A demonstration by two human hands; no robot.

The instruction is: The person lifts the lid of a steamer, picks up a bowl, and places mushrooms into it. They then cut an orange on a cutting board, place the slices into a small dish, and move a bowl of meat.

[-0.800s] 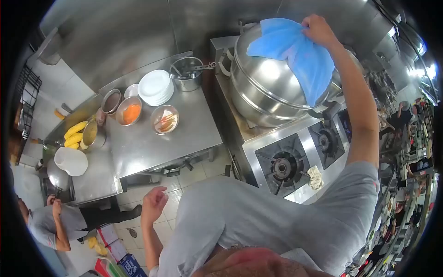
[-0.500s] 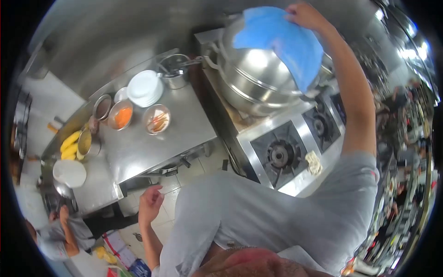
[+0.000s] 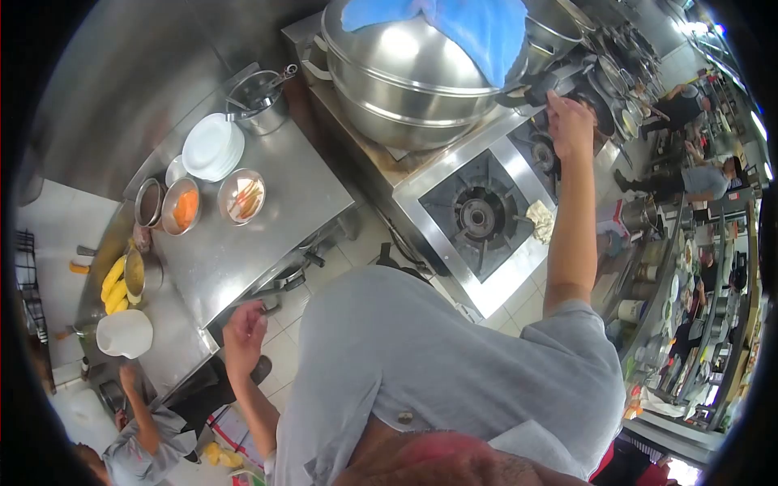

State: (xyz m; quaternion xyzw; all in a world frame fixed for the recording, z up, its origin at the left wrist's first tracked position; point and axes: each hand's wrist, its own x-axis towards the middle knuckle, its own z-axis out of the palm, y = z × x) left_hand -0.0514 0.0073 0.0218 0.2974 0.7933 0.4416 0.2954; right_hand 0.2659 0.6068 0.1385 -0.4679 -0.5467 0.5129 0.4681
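Note:
A blue cloth (image 3: pixel 478 32) lies draped over the domed metal lid (image 3: pixel 405 53) of a large steel steamer pot (image 3: pixel 405 113). My right hand (image 3: pixel 570 125) is off the cloth, arm stretched forward, at a black handle-like part (image 3: pixel 541 87) beside the pot and next to a dark pan (image 3: pixel 598 112). Its fingers are curled together; whether they grip that part is hard to see. My left hand (image 3: pixel 243 330) hangs low beside the steel worktable, loosely bent, with nothing visible in it.
On the steel worktable (image 3: pixel 267 182) stand stacked white plates (image 3: pixel 212 146), a bowl of orange food (image 3: pixel 185 211), a bowl of sticks (image 3: pixel 243 198) and a pot (image 3: pixel 263 113). A gas burner (image 3: pixel 476 215) and crumpled cloth (image 3: pixel 540 221) are nearer. Another person (image 3: pixel 146 445) works at lower left.
My right hand has let go of the blue cloth, leaving it on the lid, and moved down beside the pot. The view has shifted; my left hand stays low.

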